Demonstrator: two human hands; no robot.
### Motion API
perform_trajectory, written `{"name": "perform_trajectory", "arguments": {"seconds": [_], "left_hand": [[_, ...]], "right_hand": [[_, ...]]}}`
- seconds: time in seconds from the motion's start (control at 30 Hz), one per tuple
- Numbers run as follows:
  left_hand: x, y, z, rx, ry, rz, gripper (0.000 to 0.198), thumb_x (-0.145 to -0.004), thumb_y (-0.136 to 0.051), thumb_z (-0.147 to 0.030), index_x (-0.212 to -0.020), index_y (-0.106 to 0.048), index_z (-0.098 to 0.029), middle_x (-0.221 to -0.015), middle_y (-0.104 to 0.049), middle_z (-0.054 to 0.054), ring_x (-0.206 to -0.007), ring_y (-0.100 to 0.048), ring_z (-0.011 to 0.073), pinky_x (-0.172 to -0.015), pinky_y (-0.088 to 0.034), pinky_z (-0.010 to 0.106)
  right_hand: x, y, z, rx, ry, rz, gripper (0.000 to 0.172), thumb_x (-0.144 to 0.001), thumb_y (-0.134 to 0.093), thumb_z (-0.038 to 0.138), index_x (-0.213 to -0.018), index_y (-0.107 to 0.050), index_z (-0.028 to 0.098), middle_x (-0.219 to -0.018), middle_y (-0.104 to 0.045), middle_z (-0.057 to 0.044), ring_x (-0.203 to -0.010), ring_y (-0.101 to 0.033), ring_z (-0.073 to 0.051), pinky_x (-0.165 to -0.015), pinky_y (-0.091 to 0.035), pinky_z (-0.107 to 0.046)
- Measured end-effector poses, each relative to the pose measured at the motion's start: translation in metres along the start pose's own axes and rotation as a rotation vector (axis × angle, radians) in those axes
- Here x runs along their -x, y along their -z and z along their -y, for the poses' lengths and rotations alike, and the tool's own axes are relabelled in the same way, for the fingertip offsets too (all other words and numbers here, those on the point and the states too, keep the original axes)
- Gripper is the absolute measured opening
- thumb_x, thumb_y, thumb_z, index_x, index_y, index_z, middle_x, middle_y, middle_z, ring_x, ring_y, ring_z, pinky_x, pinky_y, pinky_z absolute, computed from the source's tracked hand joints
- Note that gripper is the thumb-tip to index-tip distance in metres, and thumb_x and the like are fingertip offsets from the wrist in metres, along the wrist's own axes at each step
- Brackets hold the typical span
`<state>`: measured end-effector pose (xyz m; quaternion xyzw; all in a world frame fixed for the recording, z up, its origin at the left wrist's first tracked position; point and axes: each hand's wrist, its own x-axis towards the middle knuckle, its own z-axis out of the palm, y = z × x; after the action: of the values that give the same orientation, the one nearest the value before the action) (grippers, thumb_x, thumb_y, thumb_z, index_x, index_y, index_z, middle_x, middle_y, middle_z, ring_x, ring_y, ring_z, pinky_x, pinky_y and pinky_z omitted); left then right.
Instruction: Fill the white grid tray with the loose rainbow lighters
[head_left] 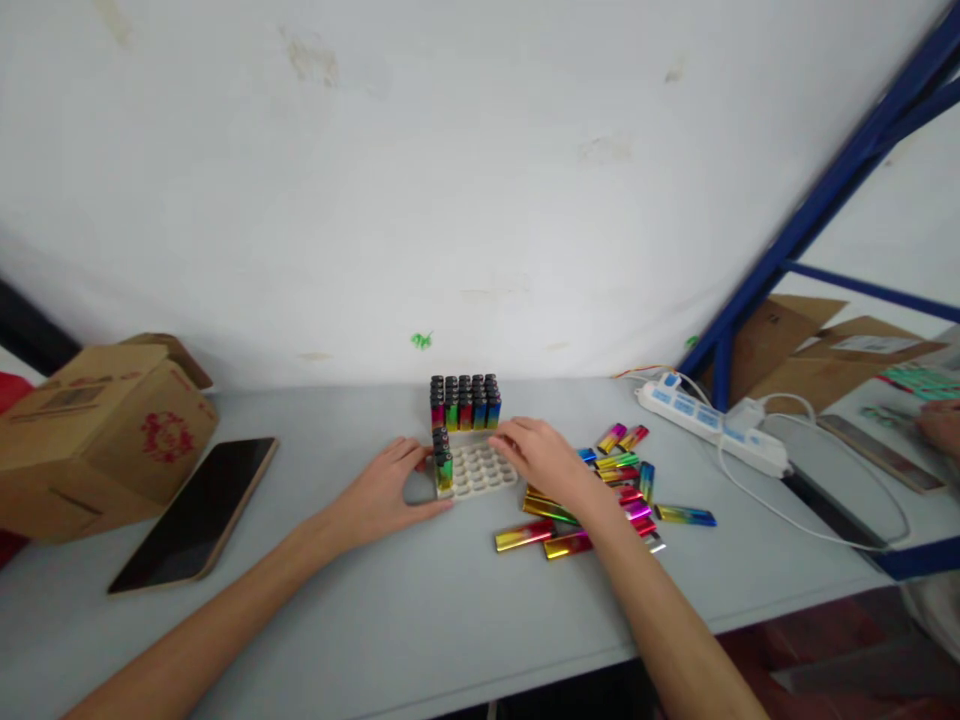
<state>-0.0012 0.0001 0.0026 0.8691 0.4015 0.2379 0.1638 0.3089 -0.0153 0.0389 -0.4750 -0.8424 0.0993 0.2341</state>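
A white tray (480,472) with round holes lies on the grey table (420,620). Colourful metallic lighters (465,402) stand upright in its far rows, and a short column stands along its left side. My left hand (386,490) rests against the tray's left edge, fingers spread, holding it steady. My right hand (544,458) hovers over the tray's right edge, fingers curled downward; what they hold, if anything, is hidden. Several loose lighters (622,495) lie scattered on the table just right of the tray, under and beyond my right wrist.
A black phone (196,510) lies at the left beside a cardboard box (97,430). A white power strip (709,422) with cable sits at the right, near a blue rack post (817,210). Another person's hand (941,425) shows at the far right edge.
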Motion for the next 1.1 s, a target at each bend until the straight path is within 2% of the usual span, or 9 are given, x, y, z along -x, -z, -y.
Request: {"name": "perform_trajectory", "arguments": {"seconds": [0.13, 0.27, 0.37, 0.5, 0.7, 0.8, 0.9, 1.0, 1.1], "left_hand": [[0.0, 0.001, -0.001, 0.004, 0.021, 0.011, 0.052, -0.091, -0.084, -0.075, -0.102, -0.074, -0.025, -0.11, -0.078, 0.01, -0.104, -0.077, 0.035, -0.099, -0.066, 0.047], [0.0, 0.001, -0.003, 0.003, 0.022, 0.01, 0.05, -0.092, -0.084, -0.073, -0.104, -0.075, -0.025, -0.11, -0.078, 0.01, -0.106, -0.077, 0.0354, -0.101, -0.066, 0.048], [0.0, 0.0, -0.002, -0.007, 0.018, 0.018, 0.052, -0.092, -0.084, -0.074, -0.105, -0.075, -0.025, -0.112, -0.078, 0.01, -0.106, -0.077, 0.0352, -0.101, -0.065, 0.048], [0.0, 0.0, 0.0, -0.012, 0.011, 0.02, 0.052, -0.092, -0.084, -0.075, -0.104, -0.074, -0.025, -0.112, -0.079, 0.01, -0.106, -0.077, 0.0347, -0.1, -0.065, 0.047], [0.0, -0.002, 0.002, -0.002, 0.008, 0.023, 0.052, -0.093, -0.084, -0.075, -0.106, -0.076, -0.025, -0.113, -0.079, 0.01, -0.106, -0.076, 0.0344, -0.099, -0.064, 0.046], [0.001, -0.002, 0.002, -0.01, 0.007, 0.026, 0.052, -0.093, -0.084, -0.074, -0.105, -0.075, -0.024, -0.113, -0.078, 0.01, -0.108, -0.076, 0.0347, -0.101, -0.064, 0.047], [0.001, -0.002, 0.001, -0.005, -0.009, 0.02, 0.049, -0.093, -0.084, -0.072, -0.106, -0.075, -0.025, -0.113, -0.078, 0.01, -0.108, -0.076, 0.0343, -0.101, -0.064, 0.046], [0.001, -0.001, 0.002, -0.001, -0.022, 0.015, 0.049, -0.093, -0.085, -0.071, -0.106, -0.075, -0.025, -0.112, -0.078, 0.01, -0.107, -0.076, 0.034, -0.101, -0.064, 0.046], [0.001, -0.001, 0.002, -0.004, -0.028, 0.01, 0.049, -0.092, -0.086, -0.071, -0.106, -0.075, -0.025, -0.111, -0.078, 0.009, -0.106, -0.076, 0.0337, -0.1, -0.064, 0.046]], "right_hand": [[0.018, 0.052, -0.047, 0.072, -0.258, 0.127, 0.018, -0.112, -0.073, 0.018, -0.122, -0.087, 0.017, -0.121, -0.086, -0.015, -0.114, -0.08, -0.028, -0.11, -0.058, -0.04], [0.033, 0.086, -0.072, 0.112, -0.451, 0.288, 0.032, -0.099, -0.085, 0.016, -0.13, -0.09, 0.018, -0.127, -0.089, -0.015, -0.115, -0.084, -0.031, -0.108, -0.062, -0.039], [0.036, 0.087, -0.074, 0.168, -0.485, 0.363, 0.035, -0.092, -0.086, 0.011, -0.125, -0.092, 0.02, -0.123, -0.09, -0.014, -0.115, -0.085, -0.033, -0.102, -0.062, -0.038], [0.036, 0.073, -0.075, 0.216, -0.433, 0.366, 0.018, -0.096, -0.082, 0.016, -0.111, -0.09, 0.02, -0.114, -0.09, -0.015, -0.112, -0.084, -0.034, -0.099, -0.06, -0.039], [0.037, 0.06, -0.087, -0.066, -0.294, 0.069, 0.009, -0.102, -0.076, 0.027, -0.109, -0.075, 0.022, -0.109, -0.086, -0.009, -0.1, -0.079, -0.026, -0.096, -0.059, -0.039], [0.028, 0.057, -0.081, -0.328, -0.283, -0.071, 0.025, -0.104, -0.075, 0.047, -0.114, -0.073, 0.024, -0.081, -0.078, 0.0, -0.074, -0.071, -0.022, -0.078, -0.056, -0.036], [0.009, 0.054, -0.061, -0.65, -0.277, -0.245, 0.047, -0.094, -0.086, 0.065, -0.111, -0.076, 0.023, -0.065, -0.063, 0.006, -0.061, -0.058, -0.018, -0.064, -0.051, -0.033], [-0.01, 0.049, -0.031, -0.962, -0.273, -0.401, 0.053, -0.086, -0.096, 0.069, -0.106, -0.08, 0.023, -0.073, -0.064, 0.004, -0.066, -0.057, -0.016, -0.062, -0.052, -0.031], [-0.02, 0.037, -0.006, -1.179, -0.248, -0.378, 0.055, -0.083, -0.099, 0.072, -0.105, -0.08, 0.025, -0.098, -0.076, -0.003, -0.085, -0.069, -0.019, -0.074, -0.061, -0.032]]}}
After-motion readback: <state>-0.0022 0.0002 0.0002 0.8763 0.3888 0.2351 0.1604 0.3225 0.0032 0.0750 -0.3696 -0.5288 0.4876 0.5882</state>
